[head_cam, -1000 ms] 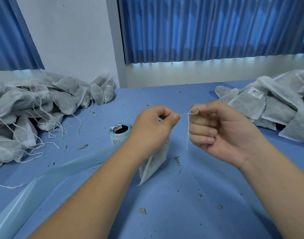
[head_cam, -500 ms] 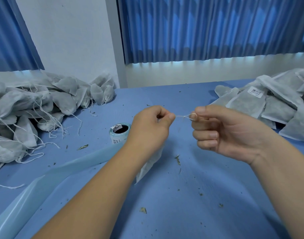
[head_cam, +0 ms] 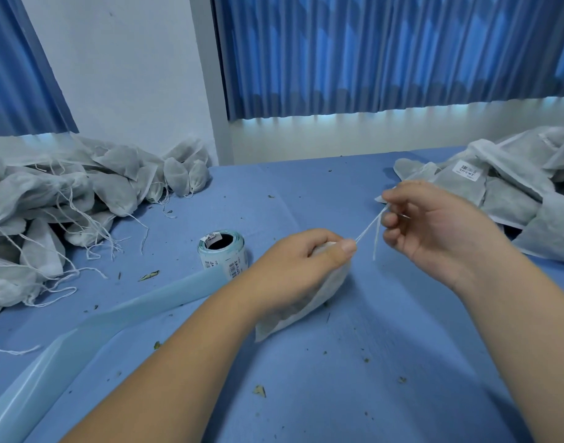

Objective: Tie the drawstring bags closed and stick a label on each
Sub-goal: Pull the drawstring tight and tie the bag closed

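Table (head_cam: 354, 362) is blue, littered with leaf crumbs. Untied pile (head_cam: 50, 199) sits far left with loose strings trailing; finished pile (head_cam: 514, 193) sits far right, one sticker (head_cam: 469, 170) visible on top. A pale backing strip (head_cam: 114, 318) runs from the near-left corner to the label roll (head_cam: 221, 254), which stands just left of your left hand (head_cam: 293, 270). The bag (head_cam: 293, 318) you're working on is under that hand: fingers curled round its neck, thumb and forefinger pinching it right where the string leaves. The body slopes down toward you and left; can't tell if its bottom corner touches the table. Your right hand (head_cam: 434, 231) is up and to the right, well clear of the bag, thumb and forefinger pinching the drawstring (head_cam: 368, 228), other fingers loosely curled. The string runs taut from the left pinch up and right to the right pinch, so its long axis is that diagonal. A loose tail hangs straight down from the right fingers, between the two hands. Judgement: the neck looks cinched and the knot comes next. The tail is nearest your right hand, so loop with the right and keep the left as anchor. Label roll is on the left hand's side for after.
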Demonstrator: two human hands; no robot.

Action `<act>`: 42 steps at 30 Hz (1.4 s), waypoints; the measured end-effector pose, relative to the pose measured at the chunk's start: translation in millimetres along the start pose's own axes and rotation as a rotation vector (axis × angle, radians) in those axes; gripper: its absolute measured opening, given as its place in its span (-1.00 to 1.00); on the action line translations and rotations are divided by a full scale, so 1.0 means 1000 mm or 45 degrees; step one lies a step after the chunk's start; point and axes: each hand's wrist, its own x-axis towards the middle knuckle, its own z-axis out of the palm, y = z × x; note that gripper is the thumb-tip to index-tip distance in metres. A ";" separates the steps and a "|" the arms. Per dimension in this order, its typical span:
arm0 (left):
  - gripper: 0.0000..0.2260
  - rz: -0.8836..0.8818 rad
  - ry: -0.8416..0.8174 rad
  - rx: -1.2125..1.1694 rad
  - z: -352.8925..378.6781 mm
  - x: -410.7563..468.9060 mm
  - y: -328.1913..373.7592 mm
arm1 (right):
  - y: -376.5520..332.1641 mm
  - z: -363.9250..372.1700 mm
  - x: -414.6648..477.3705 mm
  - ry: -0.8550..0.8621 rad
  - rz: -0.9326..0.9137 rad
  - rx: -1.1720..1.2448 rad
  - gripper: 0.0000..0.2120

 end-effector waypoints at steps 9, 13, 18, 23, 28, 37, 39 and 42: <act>-0.83 -0.249 -0.154 0.021 -0.012 -0.001 0.005 | -0.004 -0.002 -0.004 0.151 -0.184 -0.045 -0.79; -0.73 -0.239 0.063 0.081 -0.001 0.005 -0.004 | -0.003 0.006 -0.009 0.115 -0.351 -0.265 -0.78; -0.64 -0.172 0.357 -0.253 0.008 0.010 -0.008 | 0.012 0.024 -0.016 -0.096 -0.601 -0.720 -0.77; -0.58 -0.248 0.386 -0.547 0.007 0.013 -0.006 | 0.023 0.025 -0.017 -0.157 -0.778 -1.321 -0.87; -0.54 -0.264 0.330 -0.620 0.006 0.013 -0.005 | 0.023 0.019 -0.013 -0.198 -0.822 -1.465 -0.89; -0.60 -0.254 0.269 -0.668 0.005 0.011 -0.002 | 0.024 0.013 -0.011 -0.268 -0.785 -1.479 -0.75; -0.74 -0.247 0.282 -0.595 0.002 0.009 -0.003 | 0.025 0.015 -0.012 -0.289 -0.758 -1.444 -0.74; -0.83 -0.260 0.323 -0.547 -0.005 -0.002 -0.004 | 0.026 0.021 -0.017 -0.334 -0.718 -1.282 -0.70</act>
